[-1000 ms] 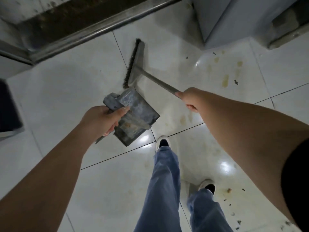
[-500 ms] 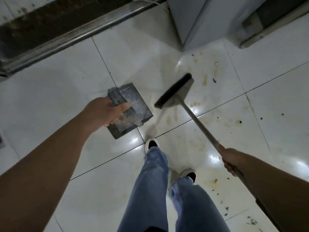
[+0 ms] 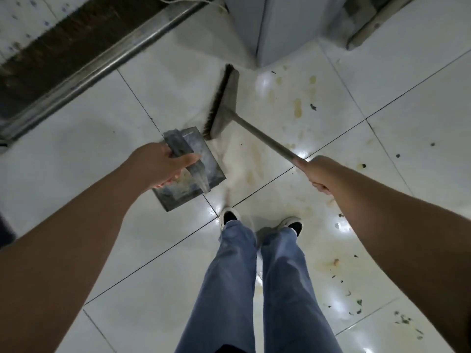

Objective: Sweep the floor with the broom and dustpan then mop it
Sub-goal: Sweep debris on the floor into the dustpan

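We grip the dustpan (image 3: 190,171) with left hand (image 3: 158,165) fingers curled on its handle; right hand (image 3: 314,174) wraps the broom (image 3: 223,103) stick. Broom head sits just beyond the pan's far edge, long axis running away from us.

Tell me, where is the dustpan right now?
In the head view the dustpan sits left of centre, held by the left hand, just ahead of the person's feet, with the broom head by its far corner.
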Tool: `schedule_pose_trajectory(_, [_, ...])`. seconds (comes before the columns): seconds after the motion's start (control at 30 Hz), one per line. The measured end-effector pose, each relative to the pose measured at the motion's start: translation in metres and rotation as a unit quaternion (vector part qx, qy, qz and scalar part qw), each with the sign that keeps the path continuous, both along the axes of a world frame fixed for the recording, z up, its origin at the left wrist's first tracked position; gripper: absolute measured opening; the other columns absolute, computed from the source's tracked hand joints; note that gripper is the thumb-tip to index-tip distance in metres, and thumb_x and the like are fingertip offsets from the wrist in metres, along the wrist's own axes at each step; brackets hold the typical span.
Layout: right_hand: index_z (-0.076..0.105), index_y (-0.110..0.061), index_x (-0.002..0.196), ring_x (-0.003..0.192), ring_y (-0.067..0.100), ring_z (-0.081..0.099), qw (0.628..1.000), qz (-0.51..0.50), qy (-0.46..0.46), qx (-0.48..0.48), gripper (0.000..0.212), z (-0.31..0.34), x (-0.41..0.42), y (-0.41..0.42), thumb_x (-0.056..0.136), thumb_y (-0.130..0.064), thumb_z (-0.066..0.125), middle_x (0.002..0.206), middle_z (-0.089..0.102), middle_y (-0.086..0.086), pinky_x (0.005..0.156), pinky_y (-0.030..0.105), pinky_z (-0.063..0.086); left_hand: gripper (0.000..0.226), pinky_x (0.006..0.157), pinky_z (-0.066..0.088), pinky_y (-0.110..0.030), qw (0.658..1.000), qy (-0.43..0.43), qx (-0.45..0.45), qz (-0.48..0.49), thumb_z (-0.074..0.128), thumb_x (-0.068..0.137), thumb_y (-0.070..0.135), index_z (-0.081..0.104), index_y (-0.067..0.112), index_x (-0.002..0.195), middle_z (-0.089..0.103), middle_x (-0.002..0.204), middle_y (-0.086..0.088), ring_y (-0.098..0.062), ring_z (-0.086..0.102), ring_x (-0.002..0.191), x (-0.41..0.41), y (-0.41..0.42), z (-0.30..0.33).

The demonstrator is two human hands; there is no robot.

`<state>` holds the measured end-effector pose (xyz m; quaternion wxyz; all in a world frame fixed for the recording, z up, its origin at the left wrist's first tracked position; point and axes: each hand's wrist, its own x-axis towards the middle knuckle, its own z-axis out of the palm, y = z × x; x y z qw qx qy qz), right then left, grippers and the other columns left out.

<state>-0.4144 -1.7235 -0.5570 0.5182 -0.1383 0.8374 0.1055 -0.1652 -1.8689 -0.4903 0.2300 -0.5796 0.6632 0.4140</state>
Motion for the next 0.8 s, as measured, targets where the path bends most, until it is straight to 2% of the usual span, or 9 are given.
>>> schedule_pose_trajectory(0.1, [0.036,-0.008,0.061,0.044,0.015,0.033,1.000,-0.006,-0.015,0.016,0.051,-0.008,-0.026,-0.009,0.097,-0.044,0.041,0.052,0.038,0.006,0.044,0.023,0.023,0.054,0.034,0.031,-0.009,1.000,-0.012,-0.018,-0.018,0.057,0.081,0.055,0.048,0.013,0.048,0.041,0.025,0.007,-0.002,0.037,0.021,-0.012,0.004,-0.004])
schedule_pose_trajectory(0.17, [0.033,-0.010,0.059,0.036,0.012,0.029,0.996,-0.068,-0.037,0.036,0.057,-0.003,-0.049,0.008,0.095,-0.053,0.035,0.037,0.034,0.004,0.043,0.023,0.020,0.053,0.034,0.032,-0.012,1.000,-0.012,-0.003,-0.016,0.059,0.079,0.055,0.051,0.012,0.051,0.043,0.027,0.005,-0.003,0.037,0.023,-0.021,0.007,-0.006])
schedule_pose_trajectory(0.23, [0.032,-0.010,0.058,0.033,0.011,0.025,0.991,-0.118,-0.030,0.054,0.059,0.004,-0.074,0.042,0.094,-0.057,0.031,0.029,0.028,0.002,0.040,0.018,0.020,0.052,0.037,0.031,-0.016,1.000,-0.012,0.011,-0.013,0.060,0.078,0.057,0.053,0.011,0.054,0.045,0.029,0.004,-0.005,0.038,0.025,-0.033,0.011,-0.005])
schedule_pose_trajectory(0.33, [0.032,-0.011,0.057,0.018,0.009,0.022,0.972,-0.226,-0.018,0.061,0.053,0.013,-0.098,0.113,0.098,-0.045,0.034,0.025,0.028,-0.001,0.032,0.006,0.020,0.051,0.038,0.030,-0.015,0.998,-0.021,0.004,-0.051,0.056,0.080,0.057,0.054,0.012,0.056,0.047,0.030,0.007,-0.001,0.039,0.023,-0.058,0.022,-0.005])
schedule_pose_trajectory(0.43, [0.034,-0.011,0.060,0.024,0.010,0.023,0.956,-0.280,-0.002,0.084,0.054,0.023,-0.094,0.166,0.096,-0.051,0.036,0.028,0.028,-0.001,0.038,0.011,0.019,0.050,0.035,0.031,-0.013,0.998,-0.011,0.020,-0.065,0.055,0.082,0.055,0.053,0.012,0.056,0.047,0.029,0.009,0.000,0.040,0.023,-0.088,0.034,-0.004])
schedule_pose_trajectory(0.5, [0.034,-0.011,0.059,0.021,0.010,0.023,0.944,-0.324,0.002,0.070,0.056,0.029,-0.090,0.184,0.092,-0.055,0.040,0.029,0.029,-0.001,0.035,0.010,0.020,0.051,0.037,0.032,-0.017,0.995,-0.007,0.026,-0.099,0.053,0.084,0.056,0.051,0.014,0.054,0.046,0.028,0.008,-0.001,0.039,0.023,-0.107,0.043,-0.001])
schedule_pose_trajectory(0.6, [0.037,-0.009,0.058,0.023,0.011,0.026,0.945,-0.323,0.004,0.052,0.054,0.039,-0.094,0.199,0.092,-0.051,0.046,0.038,0.034,0.003,0.036,0.009,0.022,0.047,0.042,0.030,-0.019,0.991,0.010,0.013,-0.131,0.055,0.084,0.054,0.050,0.019,0.053,0.047,0.029,0.011,0.000,0.041,0.024,-0.130,0.058,0.003])
schedule_pose_trajectory(0.8, [0.041,-0.007,0.061,0.039,0.014,0.033,0.968,-0.248,-0.002,-0.029,0.054,0.032,-0.106,0.176,0.095,-0.049,0.039,0.049,0.039,0.006,0.042,0.019,0.027,0.048,0.046,0.033,-0.022,0.989,0.020,-0.001,-0.148,0.058,0.081,0.055,0.053,0.018,0.051,0.046,0.031,0.007,-0.008,0.042,0.032,-0.165,0.079,0.008])
